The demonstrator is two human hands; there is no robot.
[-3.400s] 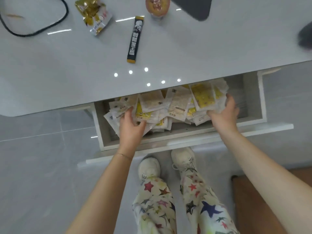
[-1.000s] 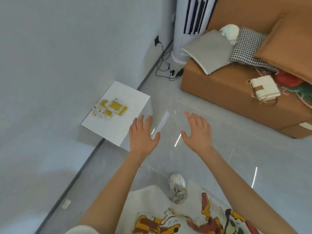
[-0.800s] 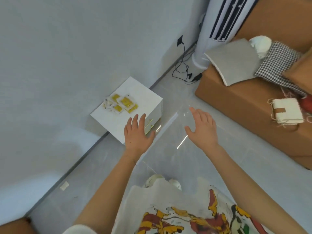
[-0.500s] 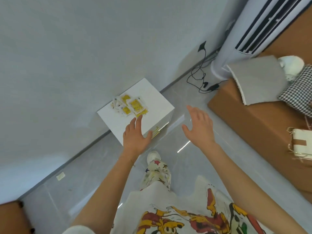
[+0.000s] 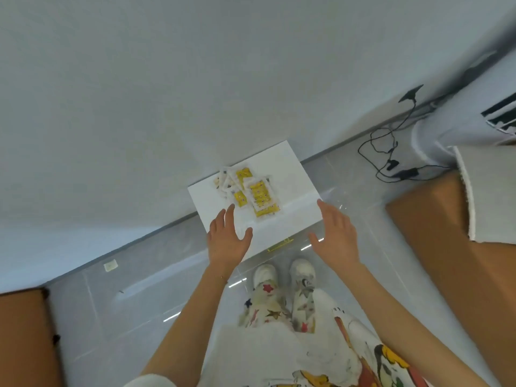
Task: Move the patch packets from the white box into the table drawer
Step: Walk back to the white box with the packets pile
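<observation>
A white box [image 5: 287, 174] stands on the floor against the wall, straight in front of me. Several yellow and white patch packets [image 5: 248, 192] lie in a loose pile on its top, towards the left. My left hand [image 5: 227, 241] hovers over the box's near left corner, fingers spread and empty, just short of the packets. Above the near right corner, my right hand [image 5: 336, 237] is held out flat, also empty. The table drawer is out of view.
A brown sofa [image 5: 452, 247] with a grey cushion [image 5: 485, 188] fills the right side. A white tower fan [image 5: 463, 118] and black cables [image 5: 391, 155] sit at the back right by the wall. Brown furniture [image 5: 25, 336] is at the lower left. My feet [image 5: 284, 272] stand before the box.
I have turned from the drawer, where both hands rested on packets, and stepped up to the white box. Both hands now reach over its near edge.
</observation>
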